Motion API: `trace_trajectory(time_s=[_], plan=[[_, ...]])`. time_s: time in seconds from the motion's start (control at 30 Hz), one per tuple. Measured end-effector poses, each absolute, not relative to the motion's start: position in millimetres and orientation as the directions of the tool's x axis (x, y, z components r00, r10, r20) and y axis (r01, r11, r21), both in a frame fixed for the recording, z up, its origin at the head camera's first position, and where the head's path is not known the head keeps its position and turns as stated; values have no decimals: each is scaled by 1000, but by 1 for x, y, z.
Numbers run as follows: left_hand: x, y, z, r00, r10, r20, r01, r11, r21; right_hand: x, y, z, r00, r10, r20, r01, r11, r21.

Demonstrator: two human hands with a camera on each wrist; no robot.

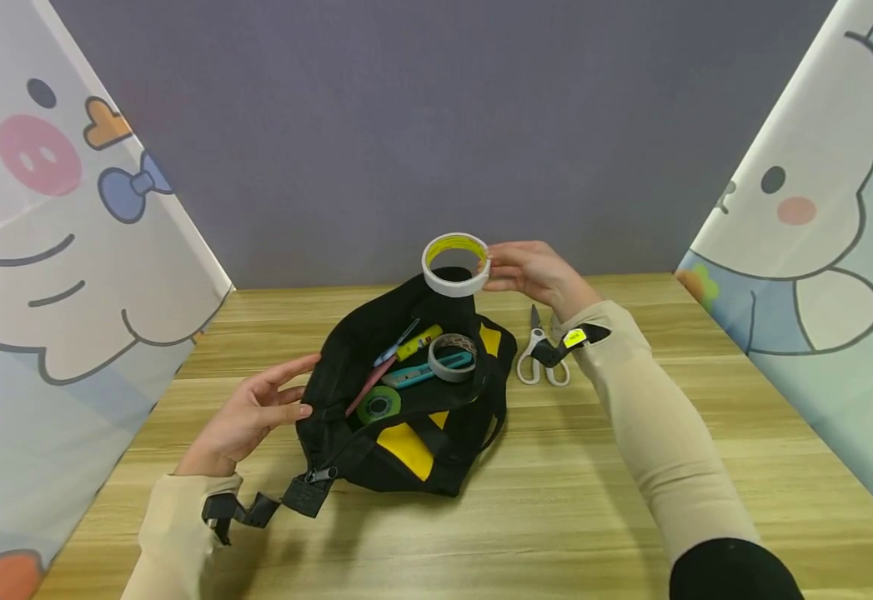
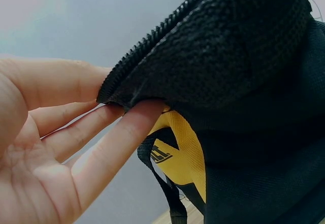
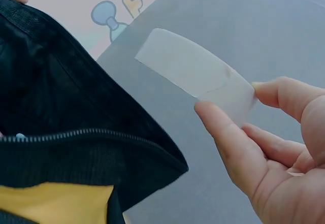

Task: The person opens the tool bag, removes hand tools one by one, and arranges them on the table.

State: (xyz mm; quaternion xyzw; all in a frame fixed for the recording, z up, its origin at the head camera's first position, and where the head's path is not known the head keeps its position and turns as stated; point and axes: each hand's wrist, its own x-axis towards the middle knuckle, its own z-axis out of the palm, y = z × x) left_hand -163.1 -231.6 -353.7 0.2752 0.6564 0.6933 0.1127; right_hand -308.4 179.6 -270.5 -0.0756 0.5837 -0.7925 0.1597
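Observation:
A black and yellow zippered tool bag (image 1: 444, 479) lies on the table with its mouth open. My left hand (image 1: 250, 417) pinches the zippered edge at its left end, thumb on one side and fingers on the other. Over the bag's far right end, my right hand (image 1: 534, 271) holds a white tape roll (image 1: 457, 287) with a yellow inner core, gripped by its side between thumb and fingers. Inside the bag are a grey tape roll (image 1: 453, 372), a teal utility knife (image 1: 409, 376), a yellow tube (image 1: 418, 342), a pen (image 1: 395, 343), a pink strip-like item (image 1: 370, 387) and a green disc-shaped item (image 1: 378, 404).
White-handled scissors (image 1: 532, 354) lie on the wooden table (image 1: 594, 500) right of the bag, partly under the right wrist's camera mount. A grey panel (image 1: 436, 125) stands behind the table, with cartoon-printed sheets (image 1: 53, 250) at both sides.

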Motion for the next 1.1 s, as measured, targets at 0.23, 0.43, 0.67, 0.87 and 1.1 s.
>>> trace_trajectory(time_s=[0.23, 0.43, 0.67, 0.87, 1.1], plan=[[-164, -233, -354, -828, 512, 228, 203, -105, 974, -311, 191, -282, -957, -280, -75, 164, -312, -936], [-163, -234, -355, -828, 511, 231, 206, -107, 973, -312, 204, -294, -980, -180, -80, 145, -382, -913], [-164, -234, -356, -827, 512, 233, 210, -104, 972, -311, 219, -302, -993, -69, -96, 118, -511, -852], [-164, -234, -358, -822, 514, 245, 218, -114, 969, -310, 232, -307, -995, -2, -103, 85, -588, -804], [-164, -234, -358, -818, 516, 254, 218, -131, 967, -308, 252, -313, -994, 8, -105, 73, -665, -743]])
